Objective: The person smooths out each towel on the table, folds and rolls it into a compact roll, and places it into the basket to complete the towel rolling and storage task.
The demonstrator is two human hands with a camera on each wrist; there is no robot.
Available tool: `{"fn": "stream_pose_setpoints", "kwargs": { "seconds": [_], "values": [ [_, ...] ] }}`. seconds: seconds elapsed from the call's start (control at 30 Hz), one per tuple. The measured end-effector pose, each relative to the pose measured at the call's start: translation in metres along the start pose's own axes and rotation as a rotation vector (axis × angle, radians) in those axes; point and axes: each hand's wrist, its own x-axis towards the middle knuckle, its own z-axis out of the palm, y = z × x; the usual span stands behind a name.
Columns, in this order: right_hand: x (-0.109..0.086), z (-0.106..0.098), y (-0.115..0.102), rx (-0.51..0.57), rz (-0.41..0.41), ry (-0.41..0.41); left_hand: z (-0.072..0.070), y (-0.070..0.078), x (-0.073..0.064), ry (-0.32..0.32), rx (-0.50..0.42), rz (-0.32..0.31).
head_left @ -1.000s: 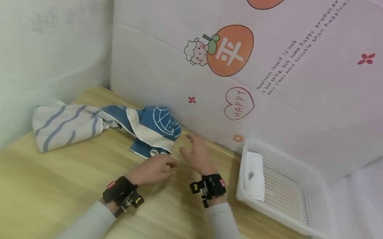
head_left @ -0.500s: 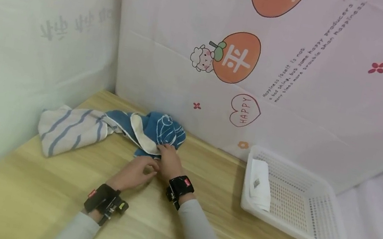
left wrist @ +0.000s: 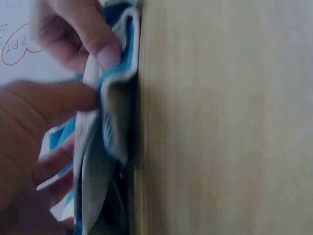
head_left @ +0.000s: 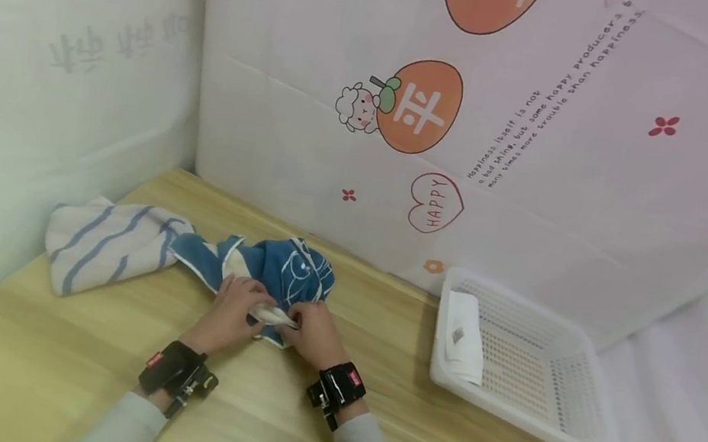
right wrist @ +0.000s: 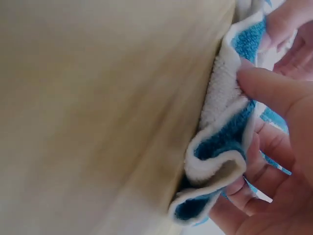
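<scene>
A crumpled towel [head_left: 312,268] stretches across the left back of the table, blue and cream at one end and white with blue-grey stripes at the other. My left hand [head_left: 230,317] pinches its near edge between thumb and fingers. Close beside it, my right hand [head_left: 316,335] pinches the same edge, and a cream fold shows between the two. From the right wrist, the edge [right wrist: 217,90] appears wavy and white-bordered, with the right thumb on top and the fingers beneath. In the left wrist view the left thumb [left wrist: 58,100] presses on the folded cloth.
A white plastic basket [head_left: 519,425] stands at the right back, with a folded white cloth [head_left: 466,339] inside along its left wall. Printed fabric walls [head_left: 283,140] rise behind and left of the wooden table [head_left: 266,423].
Both hands have gone from hovering beside the towel to pinching its near edge, the right hand arriving first. The towel's blue end has shifted toward me and its folds have changed.
</scene>
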Motion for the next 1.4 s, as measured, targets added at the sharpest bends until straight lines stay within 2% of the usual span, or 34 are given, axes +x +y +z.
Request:
{"fn": "stream_pose_setpoints", "kwargs": {
  "seconds": [0.1,0.17,0.3,0.47,0.6,0.7,0.8,0.9,0.97,1.1,1.23,1.4],
  "values": [
    [-0.012,-0.003,0.002,0.055,0.010,0.022,0.001,0.005,-0.003,-0.064,-0.008,0.014],
    [-0.019,-0.005,0.002,0.054,0.019,0.039,0.004,0.009,-0.003,-0.089,-0.008,0.038],
    [-0.031,-0.009,0.000,0.019,0.039,0.030,0.007,0.019,-0.001,-0.107,0.008,0.080],
    [-0.051,-0.018,-0.003,-0.080,0.116,-0.036,0.005,0.030,0.005,-0.122,0.063,0.073],
    [-0.074,-0.025,0.001,-0.109,0.184,-0.052,-0.001,0.042,0.011,-0.167,0.027,0.055],
    [-0.092,-0.027,0.010,-0.052,0.194,0.018,-0.007,0.053,0.014,-0.233,-0.071,0.053],
    [-0.108,-0.036,0.018,0.019,0.181,0.136,-0.011,0.063,0.018,-0.294,-0.181,0.074],
    [-0.120,-0.053,0.024,0.061,0.168,0.250,-0.014,0.070,0.023,-0.353,-0.284,0.071],
    [-0.125,-0.066,0.026,0.045,0.148,0.308,-0.017,0.072,0.024,-0.382,-0.322,0.062],
    [-0.135,-0.087,0.029,-0.012,0.157,0.345,-0.022,0.075,0.026,-0.408,-0.329,0.053],
    [-0.145,-0.096,0.035,-0.081,0.207,0.323,-0.031,0.079,0.027,-0.376,-0.287,0.060],
    [-0.160,-0.103,0.049,-0.136,0.268,0.322,-0.046,0.070,0.029,-0.358,-0.222,0.046]
  ]
}}
